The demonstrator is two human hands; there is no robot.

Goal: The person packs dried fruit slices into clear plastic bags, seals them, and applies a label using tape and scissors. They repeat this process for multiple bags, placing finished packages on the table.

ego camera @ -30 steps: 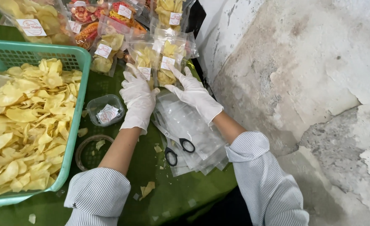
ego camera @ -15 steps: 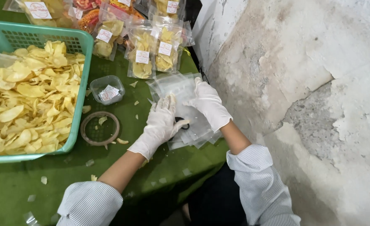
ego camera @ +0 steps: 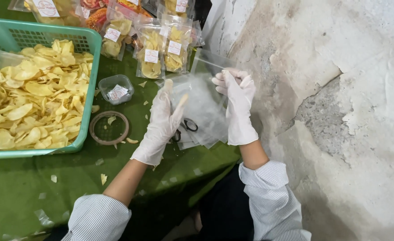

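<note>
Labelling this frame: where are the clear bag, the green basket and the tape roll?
clear bag (ego camera: 202,99), head view, its middle panel.
green basket (ego camera: 89,96), head view, right wall.
tape roll (ego camera: 94,121), head view, left rim.

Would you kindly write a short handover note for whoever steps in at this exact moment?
Left hand, in a white glove, holds one side of an empty clear plastic bag; right hand, also gloved, pinches its top edge.
The bag is lifted above a stack of clear empty bags and black-handled scissors on the green cloth.
Teal plastic basket of yellow chips sits to the left; sealed chip packets stand at the back.
Done: several packets filled.
Left: this bag is still empty, and the basket is still well filled.
</note>
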